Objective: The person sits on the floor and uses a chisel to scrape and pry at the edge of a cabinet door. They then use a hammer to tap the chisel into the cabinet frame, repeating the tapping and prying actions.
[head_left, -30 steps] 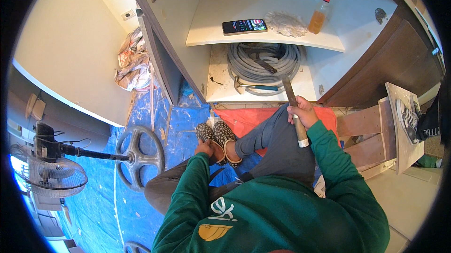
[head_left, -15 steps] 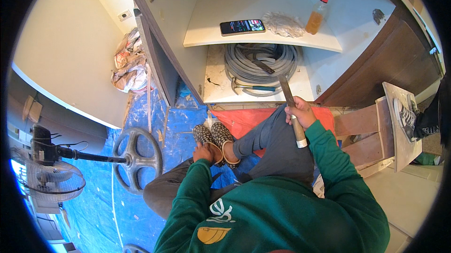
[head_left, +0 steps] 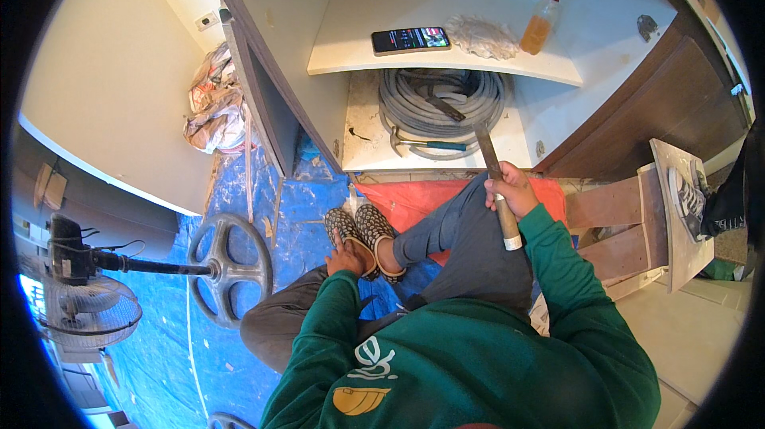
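Note:
My right hand [head_left: 516,191] is wrapped round a chisel [head_left: 487,148] above my right knee. Its long flat blade points up toward the cabinet, and the pale-ended handle sticks out below my fist. My left hand [head_left: 347,260] rests at my feet against a patterned clog [head_left: 373,226], with its index finger stretched out along the shoe; the other fingers are partly hidden. Ahead, on the cabinet's floor, lies a claw hammer [head_left: 434,144] with a dark green handle, in front of a coil of grey hose or conduit [head_left: 396,114]. A dark flat-bladed tool [head_left: 446,109] rests on that coil.
On the cabinet shelf [head_left: 343,54] are a phone [head_left: 411,40], a crumpled whitish cloth [head_left: 483,37] and a red-capped bottle [head_left: 541,24]. A fan [head_left: 89,309] stands left on a blue tarp [head_left: 167,349]. Another person's shoe [head_left: 687,198] rests on a wooden stool [head_left: 669,246] at right.
My left index finger has straightened along the clog. The whole view has shifted slightly; the chisel stays in my right hand in about the same position.

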